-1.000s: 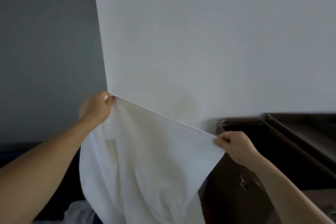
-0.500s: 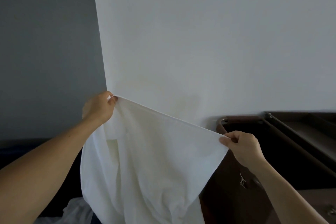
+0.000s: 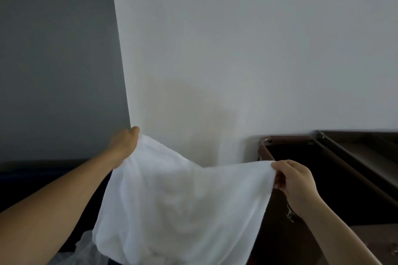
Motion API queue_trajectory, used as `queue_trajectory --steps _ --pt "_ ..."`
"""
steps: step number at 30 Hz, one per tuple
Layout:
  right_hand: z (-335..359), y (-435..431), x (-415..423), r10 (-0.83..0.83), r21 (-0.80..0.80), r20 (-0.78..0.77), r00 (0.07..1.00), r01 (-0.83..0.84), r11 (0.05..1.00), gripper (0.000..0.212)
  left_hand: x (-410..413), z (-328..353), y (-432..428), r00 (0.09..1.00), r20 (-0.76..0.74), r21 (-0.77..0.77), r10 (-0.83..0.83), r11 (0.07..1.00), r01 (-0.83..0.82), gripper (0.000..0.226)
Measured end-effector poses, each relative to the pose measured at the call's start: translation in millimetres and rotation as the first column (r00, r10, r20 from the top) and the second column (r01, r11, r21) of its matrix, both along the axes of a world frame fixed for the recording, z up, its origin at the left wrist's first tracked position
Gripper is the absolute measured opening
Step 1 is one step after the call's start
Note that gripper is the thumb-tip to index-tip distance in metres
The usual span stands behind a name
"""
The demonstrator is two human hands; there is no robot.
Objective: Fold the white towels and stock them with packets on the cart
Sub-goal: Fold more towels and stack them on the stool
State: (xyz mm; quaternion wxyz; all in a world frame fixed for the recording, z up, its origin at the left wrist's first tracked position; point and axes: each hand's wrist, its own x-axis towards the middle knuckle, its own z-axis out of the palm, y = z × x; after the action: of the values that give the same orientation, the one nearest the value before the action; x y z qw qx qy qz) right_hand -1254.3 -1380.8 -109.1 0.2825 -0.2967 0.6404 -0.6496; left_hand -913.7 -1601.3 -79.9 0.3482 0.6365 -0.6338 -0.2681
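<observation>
Spotter: Both hands have sunk a little since 0.5 s ago, and the top edge of the white cloth towel [image 3: 176,200], straight and taut then, now sags between them.

Checker: How are the 2 hands set?

Spotter: The left hand [image 3: 126,144] pinches 1 top corner, thumb closed on the cloth, beside the line where the white wall [image 3: 237,49] meets the grey wall [image 3: 53,49]. The right hand [image 3: 295,183] pinches the other corner with curled fingers, lower and to the right.

Checker: And the towel?

Spotter: It is in the air, spread between the 2 hands and hanging down in front of the person, with its lower edge billowing near the bottom of the view. Its right corner overlaps the cart's rim from here; I cannot tell whether they touch.

Checker: Where is the cart?

Spotter: The dark brown cart with a rounded rim [image 3: 263,146] stands against the white wall, behind the right hand. A small metal clip [image 3: 289,214] hangs on its side just beside the right wrist.

Checker: Anything else?

Spotter: A crumpled pale sheet [image 3: 86,247] lies at lower left under the left forearm. Cloth or plastic, I cannot tell.
</observation>
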Motion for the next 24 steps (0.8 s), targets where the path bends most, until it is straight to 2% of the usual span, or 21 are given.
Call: queue_trajectory --steps 3,5,8,10,14,17,20,24 --pt "-5.0 -7.0 19.2 0.027 0.022 -0.016 1.0 -0.026 0.999 0.014 -16.6 -11.3 8.9 0.987 -0.154 0.108 -0.037 0.993 0.055 0.03" --pt "-4.6 -13.7 35.6 0.028 0.024 -0.067 0.997 -0.026 0.999 0.016 -32.9 -16.4 17.6 0.966 -0.25 0.137 -0.059 0.986 0.095 0.031" --pt "-3.4 -23.6 61.1 0.056 0.058 -0.19 0.98 -0.046 0.997 0.02 -63.1 -11.8 41.7 0.943 -0.309 0.109 -0.121 0.981 0.161 0.031" --pt "-0.8 -28.2 75.6 0.069 0.077 -0.256 0.964 -0.051 0.996 0.015 -82.2 -5.5 60.7 0.919 -0.353 0.063 -0.178 0.975 0.214 0.026" --pt "7.8 -36.6 100.3 0.048 0.066 -0.322 0.945 -0.029 0.997 0.009 -112.2 -1.9 95.7 0.892 -0.385 -0.083 -0.236 0.972 0.221 0.023" --pt "15.6 -40.8 115.5 0.043 0.039 -0.321 0.946 -0.033 0.999 0.015 -124.5 -2.8 116.3 0.873 -0.401 -0.153 -0.279 0.959 0.237 0.021" --pt "16.6 -40.5 119.6 0.04 0.028 -0.279 0.96 -0.033 0.999 0.022 -124.2 -8.3 123.9 0.861 -0.405 -0.18 -0.307 0.95 0.254 0.02" --pt "15.5 -38.1 119.4 0.032 0.009 -0.209 0.977 -0.031 0.999 0.018 -113.3 -17.5 126.9 0.87 -0.309 -0.217 -0.384 0.919 0.328 0.017"
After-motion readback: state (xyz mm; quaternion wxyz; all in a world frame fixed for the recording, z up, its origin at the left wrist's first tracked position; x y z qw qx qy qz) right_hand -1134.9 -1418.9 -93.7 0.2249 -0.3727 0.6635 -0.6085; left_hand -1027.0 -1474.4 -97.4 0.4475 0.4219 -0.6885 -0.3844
